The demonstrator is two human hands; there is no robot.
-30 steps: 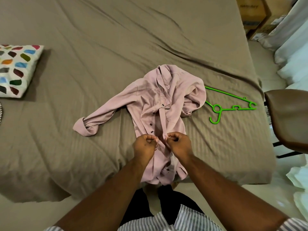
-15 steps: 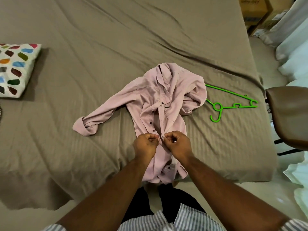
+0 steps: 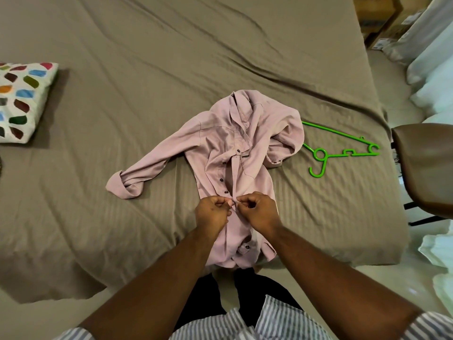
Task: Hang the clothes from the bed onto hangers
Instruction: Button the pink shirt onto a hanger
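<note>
From the head camera, the pink shirt (image 3: 235,153) lies front-up on the brown bed (image 3: 147,69), collar away from the person and hem spilling over the near edge; one sleeve with a rolled cuff stretches out to the left, the other is bunched up by the right shoulder. The left hand (image 3: 213,214) and right hand (image 3: 259,212) meet at the button strip about midway down the front; the fingers of both are curled and pinch the cloth there, left on the button side, right on the hole side; whether a button is being done up or undone is too small to tell.

The shirt looks light, soft and limp; it will sag and fold wherever it is not held, so it is probably best taken at the collar or the shoulder seams, with the neck spread to let the hanger in; the small dark buttons call for fingertip work.

The green hanger (image 3: 343,148) lies flat on the bed just beside the bunched sleeve, hook towards the person, one end slipping under the cloth; that sleeve may need lifting first. A spotted pillow (image 3: 22,101) sits well apart at the left edge; a brown chair (image 3: 426,168) stands close against the bed's right side; cardboard boxes (image 3: 377,20) are stacked beyond the far corner.
</note>
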